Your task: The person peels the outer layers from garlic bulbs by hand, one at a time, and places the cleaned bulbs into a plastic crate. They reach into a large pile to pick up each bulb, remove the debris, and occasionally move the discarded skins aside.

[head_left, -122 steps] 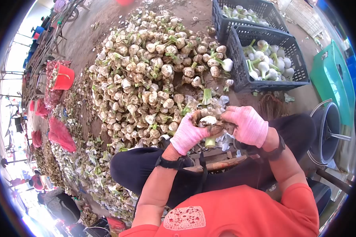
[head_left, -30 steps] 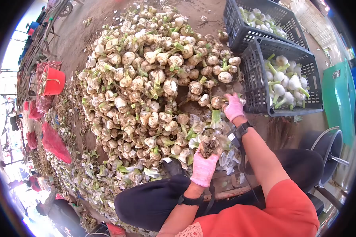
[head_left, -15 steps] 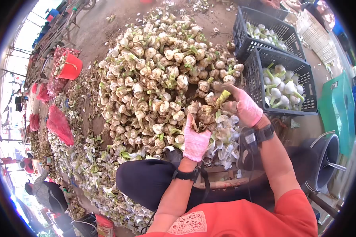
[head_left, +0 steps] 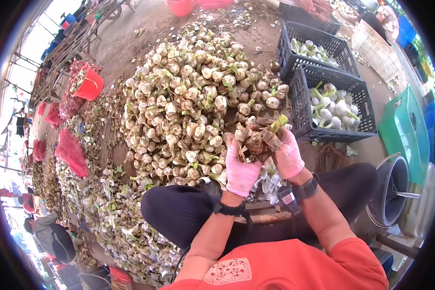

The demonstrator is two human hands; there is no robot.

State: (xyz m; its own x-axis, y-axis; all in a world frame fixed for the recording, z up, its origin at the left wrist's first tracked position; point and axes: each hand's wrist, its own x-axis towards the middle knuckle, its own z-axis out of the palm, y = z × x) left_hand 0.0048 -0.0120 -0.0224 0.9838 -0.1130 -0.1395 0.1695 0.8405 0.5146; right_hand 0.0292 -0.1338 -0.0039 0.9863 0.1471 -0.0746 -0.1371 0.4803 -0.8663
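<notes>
Between my two hands is a garlic bulb [head_left: 255,143] in brown, dirty, loose outer skin, its cut stem yellow-green at the upper right. My left hand [head_left: 241,173], in a pink and white glove with soiled fingertips, grips the bulb from the left. From the right, my right hand [head_left: 289,153], gloved the same way, closes its fingers around the stem side. Just beyond them rises a big heap of unpeeled garlic [head_left: 183,101]. White peeled skins [head_left: 269,180] lie below the hands, above my lap.
To the right, a dark crate [head_left: 331,133] holds clean white garlic, with a second crate [head_left: 319,36] behind it. A grey bucket [head_left: 390,188] and a green container [head_left: 405,125] stand farther right. Scraps [head_left: 116,212] cover the ground at left. A red bucket [head_left: 90,86] and another person [head_left: 53,237] are beyond.
My right hand has moved left and down, closer to my left hand, and its fingers now close against the garlic bulb. The view has shifted slightly.
</notes>
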